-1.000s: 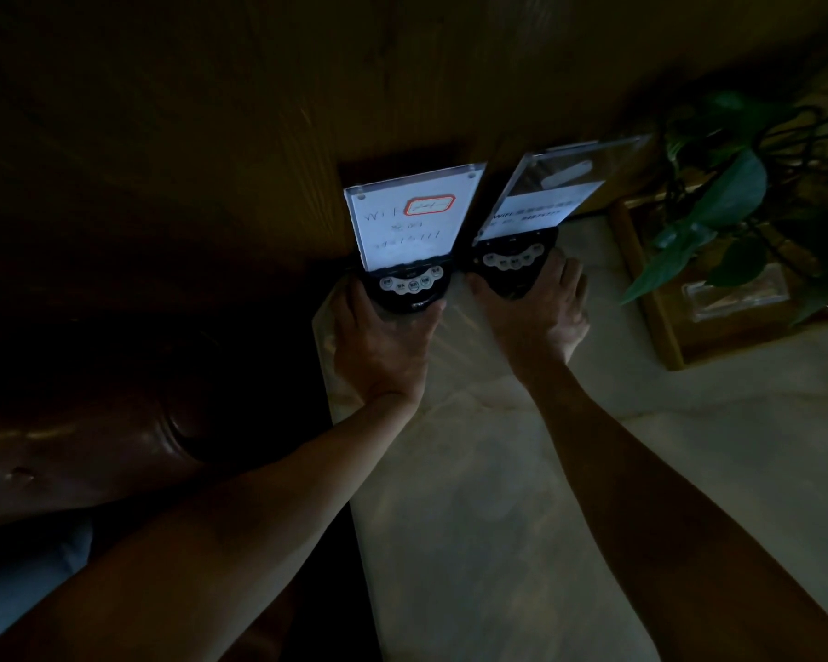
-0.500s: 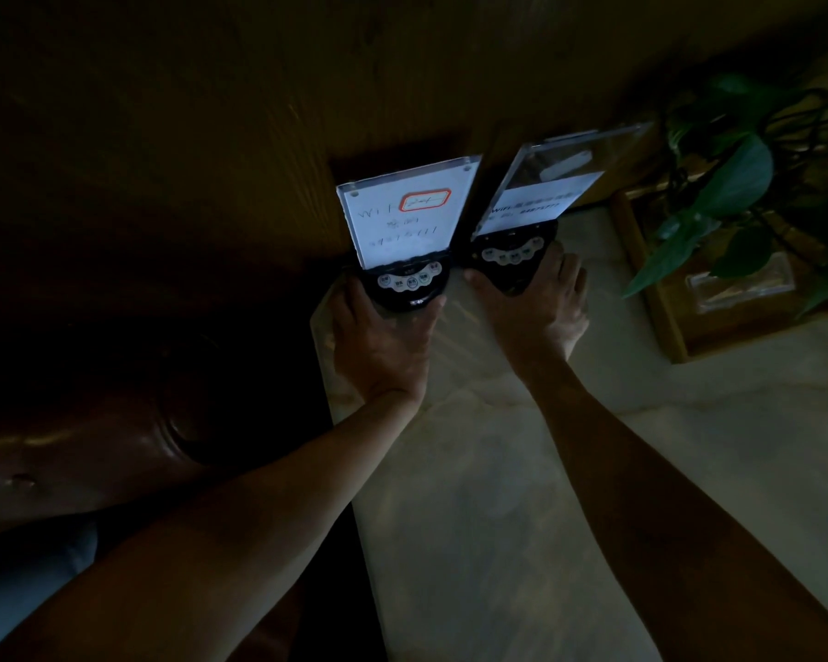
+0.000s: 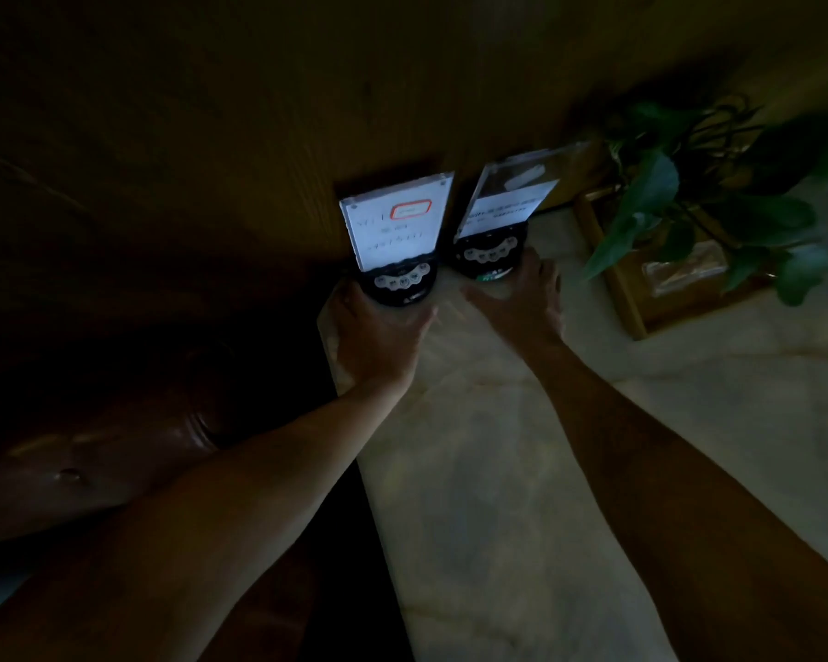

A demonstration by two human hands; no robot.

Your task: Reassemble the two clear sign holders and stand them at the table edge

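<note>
Two clear sign holders stand side by side at the far edge of the pale marble table [image 3: 498, 470], against a wooden wall. The left sign holder [image 3: 397, 226] is upright with a white sheet and a red-outlined label, on a round black base with buttons. My left hand [image 3: 378, 336] cups that base from the near side, fingers on its left and thumb on its right. The right sign holder [image 3: 507, 198] leans back and to the right on its own black base. My right hand [image 3: 522, 303] lies just below it, fingers beside the base, thumb off it.
A green potted plant [image 3: 689, 198] sits in a wooden tray [image 3: 613, 260] right of the holders. The dark wooden wall [image 3: 211, 136] rises behind. A brown leather seat [image 3: 92, 446] lies left of the table edge. The room is dim.
My right hand has slid back from the right holder's base, its thumb now clear of it. The left hand stays on its base. The view tilted slightly.
</note>
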